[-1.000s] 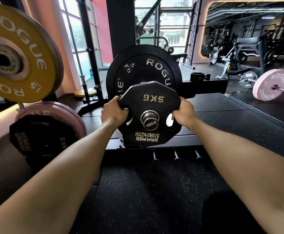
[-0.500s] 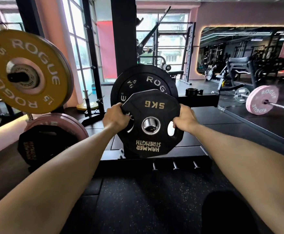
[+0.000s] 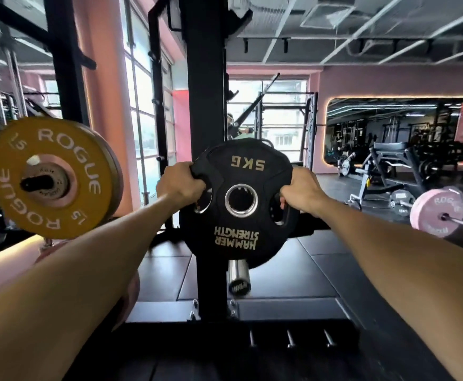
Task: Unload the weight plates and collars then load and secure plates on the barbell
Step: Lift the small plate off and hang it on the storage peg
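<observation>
Gripping a black weight plate (image 3: 238, 204) with both hands, the person is holding it up in front of the black rack upright (image 3: 205, 105), clear of the chrome sleeve end (image 3: 238, 279) that's poking out just below it. The left hand (image 3: 182, 185) is curling its fingers through the cutout on that side, and the right hand (image 3: 302, 192) is doing the same through the opposite cutout, so both are wrapped tight round the rim. The plate is sitting upside down from this view, so "5KG" is reading inverted near the top and "HAMMER STRENGTH" inverted near the bottom, with the steel-ringed center hole between them. Off to the left a yellow plate (image 3: 51, 177) is hanging on a peg, showing "ROGUE" twice and "15". Far right, a pink plate (image 3: 436, 211) on a barbell is showing "ROGUE" too, though it's blurry.
</observation>
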